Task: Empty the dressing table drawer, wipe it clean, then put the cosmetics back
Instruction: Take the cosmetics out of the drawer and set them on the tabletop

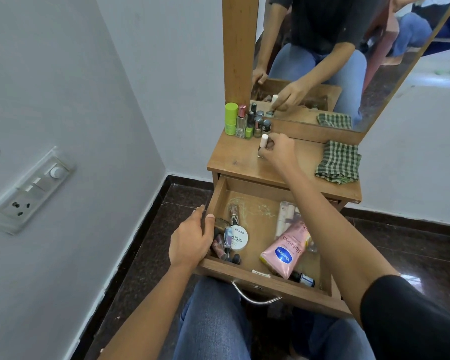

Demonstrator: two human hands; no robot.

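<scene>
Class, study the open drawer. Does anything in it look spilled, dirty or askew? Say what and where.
Yes. A pale powdery smear streaks the drawer floor near its back, like spilled residue. The pink Vaseline tube lies slanted, and small cosmetics are jumbled in the front left corner.

lime-green stick (231, 118), pink-capped clear perfume bottle (241, 122), white-capped nail polish bottle (264, 142). cloth (339, 162): green/white check. Vaseline tube (283, 250): pink, blue logo. drawer (217, 196) and dressing table (234, 162): brown wood grain. floor (146, 242): dark brown speckle. jeans (211, 326) blue, sleeve (413, 320) black.
</scene>
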